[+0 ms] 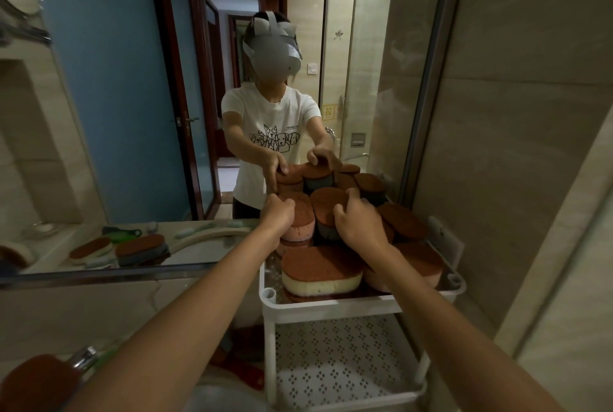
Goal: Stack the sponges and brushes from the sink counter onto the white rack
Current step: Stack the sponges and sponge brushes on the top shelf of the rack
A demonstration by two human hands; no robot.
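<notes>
The white rack [331, 300] stands at the right, against the mirror, its top shelf piled with several brown-topped sponges. My left hand [277, 212] grips a pink sponge [300, 219] at the back left of the pile. My right hand [360, 221] is closed on a grey sponge [326, 209] beside it. A yellow-and-pink sponge [320, 270] lies at the shelf's front. More sponges [403, 219] lean at the right. Part of a brown sponge [36, 381] shows at the bottom left by the tap.
A large mirror [132, 113] behind the counter reflects a person, the doorway, and sponges and brushes lying on the counter. The rack's lower perforated shelf [345, 362] holds nothing visible. A tiled wall [514, 179] closes the right side. A chrome tap [83, 357] sits bottom left.
</notes>
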